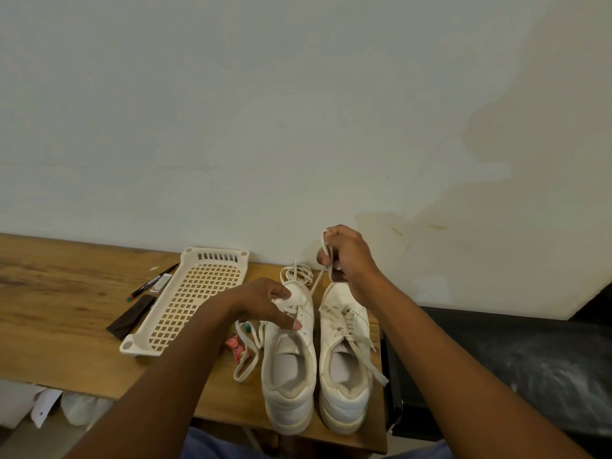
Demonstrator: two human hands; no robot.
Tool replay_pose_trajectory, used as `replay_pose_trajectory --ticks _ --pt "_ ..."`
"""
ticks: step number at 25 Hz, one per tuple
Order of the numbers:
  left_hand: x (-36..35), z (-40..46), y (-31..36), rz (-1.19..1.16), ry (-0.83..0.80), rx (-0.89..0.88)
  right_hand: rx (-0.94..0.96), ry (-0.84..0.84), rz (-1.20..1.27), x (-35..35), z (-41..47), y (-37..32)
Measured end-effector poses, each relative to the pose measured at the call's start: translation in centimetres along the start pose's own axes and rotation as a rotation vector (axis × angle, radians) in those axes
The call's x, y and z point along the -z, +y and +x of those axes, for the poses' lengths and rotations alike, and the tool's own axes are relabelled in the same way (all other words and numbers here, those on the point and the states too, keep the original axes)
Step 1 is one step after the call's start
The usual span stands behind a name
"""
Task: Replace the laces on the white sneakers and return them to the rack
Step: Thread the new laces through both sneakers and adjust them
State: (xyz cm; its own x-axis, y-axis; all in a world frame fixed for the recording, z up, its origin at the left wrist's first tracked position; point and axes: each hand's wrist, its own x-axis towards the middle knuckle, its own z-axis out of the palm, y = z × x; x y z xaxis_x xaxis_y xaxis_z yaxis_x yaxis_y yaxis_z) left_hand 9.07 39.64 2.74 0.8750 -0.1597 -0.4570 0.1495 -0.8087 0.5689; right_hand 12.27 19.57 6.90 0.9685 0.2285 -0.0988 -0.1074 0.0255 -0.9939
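Wooden table (66,313) set against a plain pale wall, viewed from above by the head camera. Two white sneakers stand side by side near the table's right end, heels toward the person.

Right sneaker (344,356): laced through its eyelets, the lace ends lying loose over its side and untied.

Left sneaker (288,366): work in progress. Eyelets along the tongue appear mostly bare; only the toe end shows lace. The left hand (265,303) rests over the forefoot, thumb and fingers curled against the upper to steady the shoe. The right hand (344,253) is raised above the toes, fingers closed on a lace (318,278), which runs taut down toward the left sneaker's toe end. A bundle of slack lace (298,273) lies beyond the toes.

A second loose lace (246,356) lies flat on the table, just left of the left sneaker (whether it is an old or a new one cannot be told), beside a small red packet (235,346).

The cream perforated rack (185,303) lies on the table to the left, holding no shoes. Beside it are a marker pen (152,281) and a dark folded item (130,318).

Assessment: roughly halfway. One shoe appears laced; the other remains at its first eyelets. Outstanding: threading the left sneaker, tying both, placing the pair on the rack.
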Motion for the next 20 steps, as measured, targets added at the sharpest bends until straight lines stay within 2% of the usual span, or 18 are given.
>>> replay_pose_trajectory --ticks 1,2,4,5,7,9,11,13,14,15,16,17,20 --pt "0.0 0.0 -0.1 -0.002 0.0 -0.003 0.034 -0.01 -0.234 0.2 0.2 0.5" --pt "0.0 0.1 -0.1 0.0 0.001 -0.007 0.076 -0.06 -0.588 0.3 0.3 1.4" --pt "-0.1 0.1 0.0 0.001 0.002 -0.009 0.128 -0.257 -1.243 -0.1 0.4 3.9" --pt "-0.1 0.1 0.0 -0.002 0.001 -0.005 0.13 -0.331 -1.405 -0.4 0.4 4.9" --pt "-0.1 0.1 -0.1 -0.007 0.001 -0.002 0.143 -0.321 -1.444 -0.7 0.4 5.8" --pt "-0.1 0.1 -0.1 -0.002 -0.001 -0.008 0.191 -0.203 -1.303 -0.5 0.8 5.4" --pt "-0.2 0.1 0.0 0.004 -0.006 -0.01 0.216 -0.005 -0.926 -0.2 1.0 3.7" --pt "-0.1 0.0 0.0 0.008 -0.011 -0.008 0.145 0.141 -0.347 -0.1 0.8 1.5" --pt "-0.1 -0.1 0.0 0.009 -0.013 -0.012 0.08 0.128 -0.115 -0.1 0.5 0.7" --pt "0.0 -0.1 0.0 0.008 -0.012 -0.013 0.012 0.089 -0.003 -0.2 0.2 0.1" --pt "0.0 -0.1 0.0 0.007 -0.01 -0.015 -0.055 0.039 -0.02 -0.2 0.0 0.0" --pt "0.0 -0.1 0.0 0.006 -0.009 -0.017 -0.097 -0.012 -0.187 -0.1 -0.1 0.3" --pt "0.0 -0.1 0.0 0.005 -0.005 -0.014 -0.002 -0.252 -1.149 -0.2 0.1 2.8"
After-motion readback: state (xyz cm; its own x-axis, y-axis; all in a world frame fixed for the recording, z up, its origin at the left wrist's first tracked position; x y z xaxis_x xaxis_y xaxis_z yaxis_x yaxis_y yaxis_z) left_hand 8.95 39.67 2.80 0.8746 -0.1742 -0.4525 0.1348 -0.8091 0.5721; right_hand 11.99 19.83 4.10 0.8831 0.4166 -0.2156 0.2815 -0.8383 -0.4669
